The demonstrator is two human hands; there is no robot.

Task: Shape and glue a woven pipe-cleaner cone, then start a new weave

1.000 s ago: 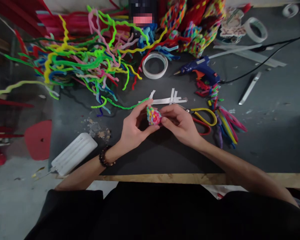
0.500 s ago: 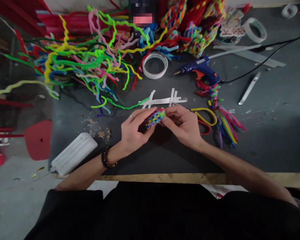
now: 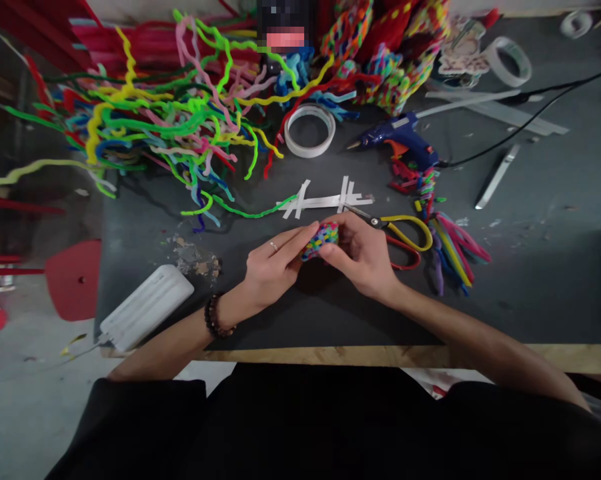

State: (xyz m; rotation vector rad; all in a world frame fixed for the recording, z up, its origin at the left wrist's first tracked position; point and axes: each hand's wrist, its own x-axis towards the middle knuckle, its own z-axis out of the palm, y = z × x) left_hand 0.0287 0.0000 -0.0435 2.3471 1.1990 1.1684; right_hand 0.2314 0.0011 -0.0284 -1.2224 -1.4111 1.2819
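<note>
Over the dark tabletop [image 3: 330, 320], both hands pinch one piece.
Left hand [image 3: 273, 263] and right hand [image 3: 363, 257] grip the small multicoloured woven pipe-cleaner piece [image 3: 321, 239], now lying flatter than a second ago.

Three tape rolls [image 3: 309, 131], one glue gun [image 3: 400, 141], one pair of scissors [image 3: 397, 230], one white case [image 3: 147, 316], one woven piece [image 3: 321, 239]

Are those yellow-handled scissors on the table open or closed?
Open, slightly. The scissors lie flat beside the right hand, their yellow and red handle loops spread apart; the blades point toward the white strips.
</note>
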